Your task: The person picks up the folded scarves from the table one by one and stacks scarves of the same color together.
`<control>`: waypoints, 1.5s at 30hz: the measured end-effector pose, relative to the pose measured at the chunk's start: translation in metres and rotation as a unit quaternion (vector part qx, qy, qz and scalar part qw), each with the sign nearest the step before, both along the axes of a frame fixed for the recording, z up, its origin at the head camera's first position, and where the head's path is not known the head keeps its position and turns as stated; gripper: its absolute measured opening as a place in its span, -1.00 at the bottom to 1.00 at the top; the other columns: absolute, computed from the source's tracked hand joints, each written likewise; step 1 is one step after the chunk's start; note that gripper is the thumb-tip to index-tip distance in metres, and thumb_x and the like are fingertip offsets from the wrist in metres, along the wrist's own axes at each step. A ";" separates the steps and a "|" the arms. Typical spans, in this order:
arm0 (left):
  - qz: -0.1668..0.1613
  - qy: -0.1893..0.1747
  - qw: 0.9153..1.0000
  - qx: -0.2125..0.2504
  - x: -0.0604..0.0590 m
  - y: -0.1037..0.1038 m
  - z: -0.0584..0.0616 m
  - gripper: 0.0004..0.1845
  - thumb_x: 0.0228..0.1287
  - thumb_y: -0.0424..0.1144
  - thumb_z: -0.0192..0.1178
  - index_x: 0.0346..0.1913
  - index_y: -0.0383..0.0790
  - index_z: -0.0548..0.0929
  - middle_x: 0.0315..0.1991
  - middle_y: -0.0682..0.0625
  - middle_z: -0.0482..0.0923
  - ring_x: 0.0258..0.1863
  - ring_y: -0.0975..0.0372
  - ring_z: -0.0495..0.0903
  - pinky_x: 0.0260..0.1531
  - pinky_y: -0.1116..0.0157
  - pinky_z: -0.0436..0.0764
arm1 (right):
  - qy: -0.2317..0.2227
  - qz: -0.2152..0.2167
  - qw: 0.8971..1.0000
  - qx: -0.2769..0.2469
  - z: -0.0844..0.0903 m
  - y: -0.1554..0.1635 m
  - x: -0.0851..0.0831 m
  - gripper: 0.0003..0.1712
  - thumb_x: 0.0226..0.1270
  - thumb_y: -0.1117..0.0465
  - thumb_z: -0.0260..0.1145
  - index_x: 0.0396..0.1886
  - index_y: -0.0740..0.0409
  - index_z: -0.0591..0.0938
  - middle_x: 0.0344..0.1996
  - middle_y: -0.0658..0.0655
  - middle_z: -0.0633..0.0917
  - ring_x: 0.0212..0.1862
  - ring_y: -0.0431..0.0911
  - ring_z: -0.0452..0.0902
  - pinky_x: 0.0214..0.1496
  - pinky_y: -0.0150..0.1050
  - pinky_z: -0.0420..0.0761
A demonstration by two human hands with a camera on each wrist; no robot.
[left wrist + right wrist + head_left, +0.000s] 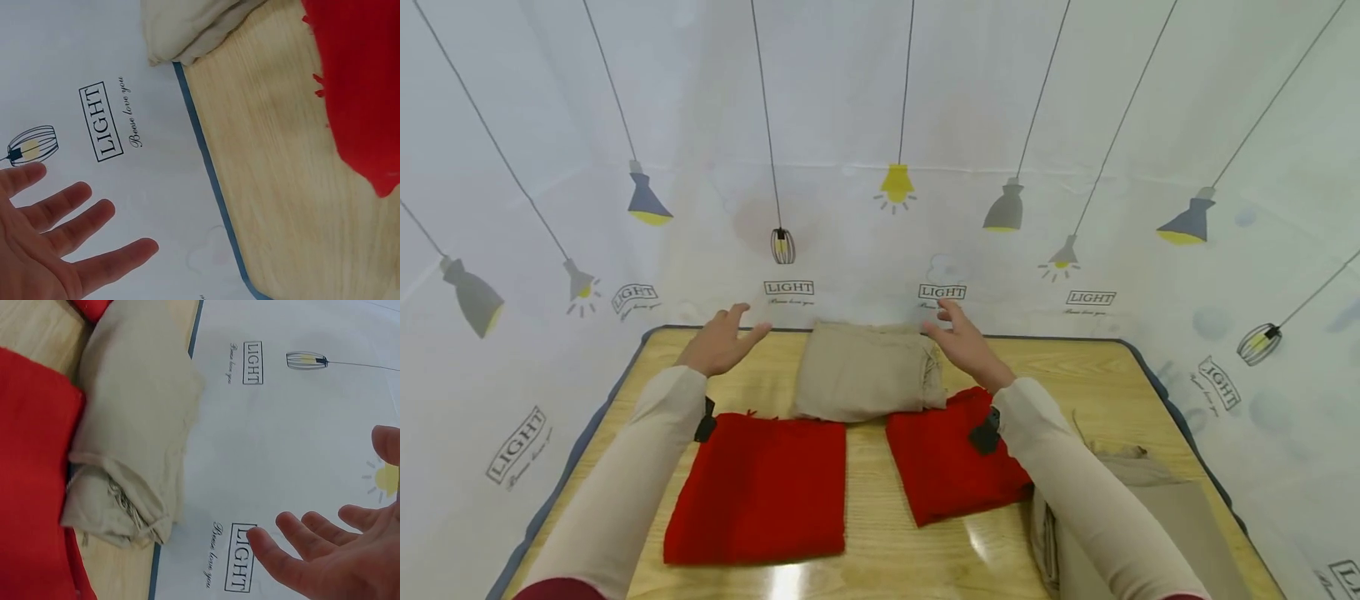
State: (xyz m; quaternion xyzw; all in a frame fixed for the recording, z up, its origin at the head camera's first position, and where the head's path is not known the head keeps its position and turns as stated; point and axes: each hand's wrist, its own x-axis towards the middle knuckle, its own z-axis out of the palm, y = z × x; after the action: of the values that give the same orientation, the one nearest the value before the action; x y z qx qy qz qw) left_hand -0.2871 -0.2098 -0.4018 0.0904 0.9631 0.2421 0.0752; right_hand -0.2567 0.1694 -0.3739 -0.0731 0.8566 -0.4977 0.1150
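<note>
Both hands are raised near the table's far edge and hold nothing. The left hand [718, 342] is left of a folded beige cloth [857, 371]; its fingers look spread in the left wrist view. Just right of that cloth hovers the right hand [966, 343], fingers apart, as the right wrist view also shows. The beige cloth lies at the back middle, with frayed threads at its right end. Nearer, a folded red cloth [767, 492] lies below the left forearm. A smaller folded red cloth [947, 467] lies by the right wrist, touching the beige one.
Another folded beige cloth [1180, 517] lies at the right front, partly hidden by the right forearm. The wood-grain table [865, 517] has a dark blue edge. White sheeting [850, 108] printed with lamps stands around its back and sides.
</note>
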 end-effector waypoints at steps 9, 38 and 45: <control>0.001 -0.002 1.000 0.006 0.015 -0.012 -0.019 -0.04 0.34 0.38 -0.32 0.46 -0.39 -0.04 0.40 -0.46 0.03 0.33 -0.31 0.14 0.24 -0.23 0.18 | -0.070 -0.006 0.991 -0.111 -0.030 -0.009 0.001 -0.27 0.51 0.03 -0.06 0.51 0.16 -0.10 0.45 0.34 0.08 0.43 0.23 0.07 0.30 0.24 0.26; 0.062 -0.039 0.992 0.099 0.067 -0.051 -0.068 -0.10 0.40 0.29 -0.32 0.46 -0.42 -0.11 0.31 -0.53 0.16 0.21 -0.35 0.29 0.11 -0.26 0.31 | -0.167 -0.031 0.942 -0.291 -0.084 -0.046 0.033 -0.32 0.52 0.08 -0.10 0.49 0.23 -0.03 0.44 0.36 0.10 0.41 0.27 0.13 0.31 0.18 0.30; 0.067 -0.071 0.989 0.111 0.078 -0.058 -0.078 -0.11 0.41 0.27 -0.30 0.47 -0.39 -0.14 0.32 -0.52 0.14 0.18 -0.33 0.35 0.01 -0.18 0.43 | -0.166 -0.029 0.935 -0.313 -0.098 -0.056 0.048 -0.32 0.52 0.08 -0.10 0.48 0.26 -0.03 0.43 0.39 0.12 0.40 0.28 0.14 0.30 0.23 0.27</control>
State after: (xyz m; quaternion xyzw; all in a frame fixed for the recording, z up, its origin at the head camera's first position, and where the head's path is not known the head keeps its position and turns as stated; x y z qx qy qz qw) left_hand -0.2094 -0.2679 -0.4802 0.0161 0.9263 0.3579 0.1166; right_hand -0.2091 0.1131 -0.4717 0.0031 0.6278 -0.7488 0.2123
